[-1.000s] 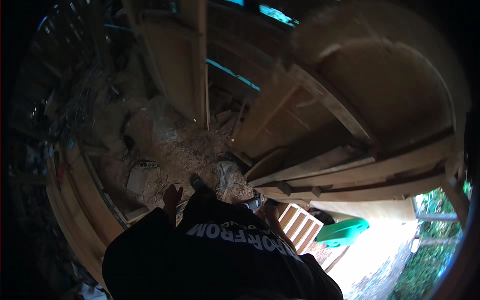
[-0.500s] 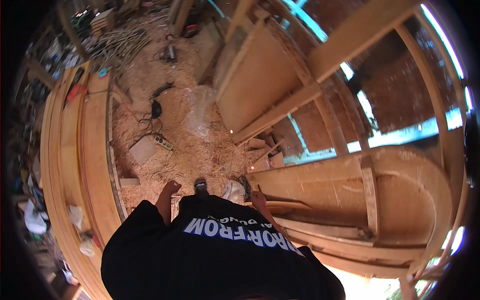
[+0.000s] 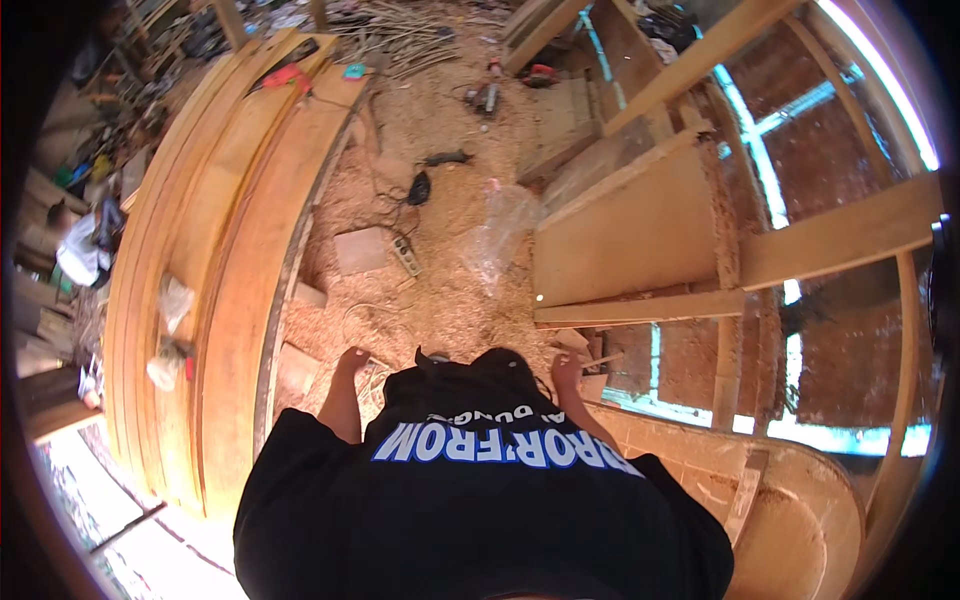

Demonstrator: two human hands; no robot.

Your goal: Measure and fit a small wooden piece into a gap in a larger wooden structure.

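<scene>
Both of my arms hang down beside my black printed shirt. My left hand [image 3: 350, 360] is above the shavings-covered floor, nearest the long wooden planks [image 3: 255, 230] on the left. On the other side, my right hand [image 3: 566, 372] hangs near small wood offcuts [image 3: 590, 385] and a large rounded wooden panel [image 3: 690, 450]. No held thing shows at either hand. From above, the fingers are small and mostly hidden, so their closing cannot be made out.
On the floor ahead lie a power strip [image 3: 406, 256], a square board [image 3: 360, 251], dark cables, clear plastic sheeting [image 3: 495, 235] and a power tool [image 3: 487, 97]. Wooden frames and panels [image 3: 630, 240] lean at right. A person [image 3: 82, 250] in white is beyond the planks.
My view has turned to the right and shifted. The planks and leaning panels appear further right, and the rounded panel lower. Both my hands still hang at my sides.
</scene>
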